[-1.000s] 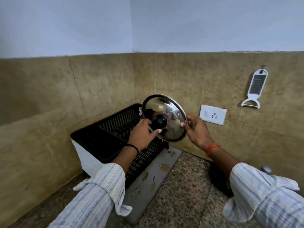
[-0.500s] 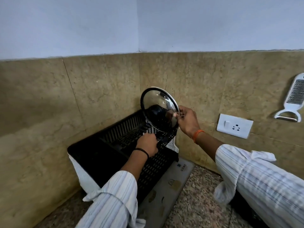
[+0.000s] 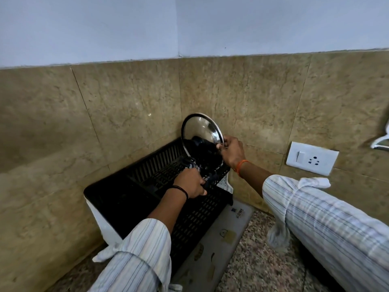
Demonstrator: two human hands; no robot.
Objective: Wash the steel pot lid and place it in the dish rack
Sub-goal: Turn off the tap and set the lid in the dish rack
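Note:
The round steel pot lid with a black knob stands nearly upright at the far right corner of the black dish rack, close to the tiled wall. My right hand pinches the lid's right rim. My left hand grips the rack's slatted inner part just below the lid. The lid's lower edge is hidden behind the rack's slats and my hands.
The rack sits in the counter's corner on a white base, with a grey printed mat beside it on the speckled granite counter. A white wall socket is on the right wall. A white utensil hangs at the right edge.
The lid has moved from in front of the wall down and back into the rack's far corner. My left hand left the knob and now grips the rack. The view has moved closer.

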